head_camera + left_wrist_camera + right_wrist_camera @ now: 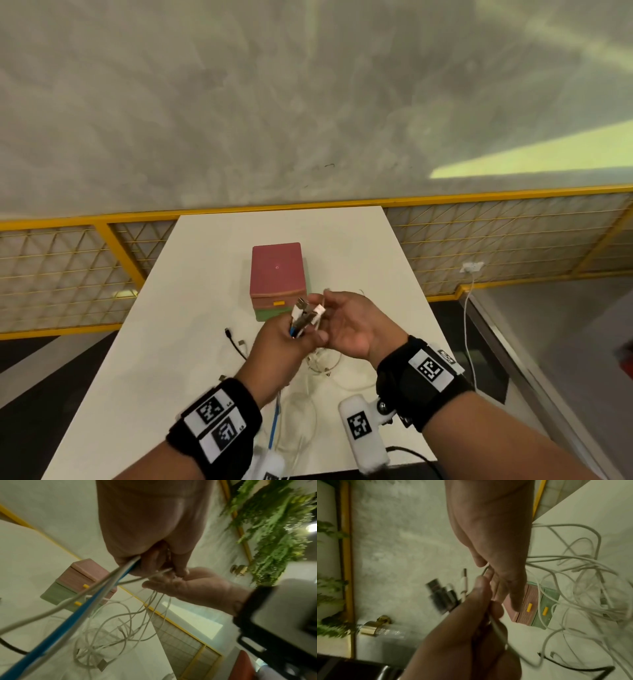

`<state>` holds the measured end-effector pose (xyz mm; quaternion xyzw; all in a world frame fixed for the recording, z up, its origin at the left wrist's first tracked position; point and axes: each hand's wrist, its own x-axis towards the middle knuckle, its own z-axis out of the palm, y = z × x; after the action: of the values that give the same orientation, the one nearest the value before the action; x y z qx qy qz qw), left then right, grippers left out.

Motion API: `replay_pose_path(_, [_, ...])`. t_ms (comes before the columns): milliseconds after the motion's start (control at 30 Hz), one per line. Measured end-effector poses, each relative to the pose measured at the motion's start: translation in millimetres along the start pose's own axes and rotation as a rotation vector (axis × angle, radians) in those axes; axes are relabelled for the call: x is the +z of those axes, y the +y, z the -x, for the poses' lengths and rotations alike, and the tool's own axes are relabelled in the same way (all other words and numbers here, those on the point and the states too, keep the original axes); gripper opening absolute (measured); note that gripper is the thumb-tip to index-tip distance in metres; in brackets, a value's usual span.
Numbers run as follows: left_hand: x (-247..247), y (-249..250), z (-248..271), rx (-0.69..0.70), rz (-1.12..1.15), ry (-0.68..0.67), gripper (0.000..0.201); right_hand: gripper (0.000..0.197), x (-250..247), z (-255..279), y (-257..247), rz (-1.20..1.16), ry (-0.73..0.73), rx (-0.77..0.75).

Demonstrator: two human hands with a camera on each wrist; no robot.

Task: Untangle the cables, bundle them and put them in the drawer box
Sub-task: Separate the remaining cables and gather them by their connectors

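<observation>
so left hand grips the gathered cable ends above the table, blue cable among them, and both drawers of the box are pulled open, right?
Not quite. The left hand does grip the cable ends, blue cable included, but both drawers of the drawer box are closed, their yellow handles flush with the front; the right wrist view shows it.

Both bare forearms reach forward and converge in front of the body, each wrist wrapped in a black band carrying white square-patterned marker tags. The left hand [286, 346] is raised with its fingers curled into a fist around what it holds, thumb side up. The right hand [352, 325] sits just beside it, touching at the fingers, palm turned toward the left, its fingers bent loosely and its thumb and forefinger tips pinched together.
</observation>
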<state>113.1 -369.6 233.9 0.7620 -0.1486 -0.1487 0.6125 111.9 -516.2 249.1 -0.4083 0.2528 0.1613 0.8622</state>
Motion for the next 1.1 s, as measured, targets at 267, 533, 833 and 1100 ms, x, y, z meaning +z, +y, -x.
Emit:
replay_pose_path(267, [-48.2, 16.8, 65.5, -0.201, -0.329, -0.636, 0.018, 0.019, -29.8, -20.2, -19.5, -0.177, 0.199, -0.019])
replay_pose_path(533, [-71.3, -17.3, 49.7, -0.3, 0.096, 0.102, 0.031, 0.014, -35.4, -16.0, -11.6, -0.142, 0.106, -0.02])
replay_pose_path(833, [2.5, -0.5, 15.7, -0.106, 0.089, 0.094, 0.014, 0.039, 5.7, 11.6, 16.4, -0.132, -0.055, 0.033])
replay_pose_path(1100, [-8.4, -7.8, 33.2, -0.255, 0.039, -0.261, 0.022, 0.012, -13.6, 17.9, 6.1, -0.053, 0.002, 0.043])
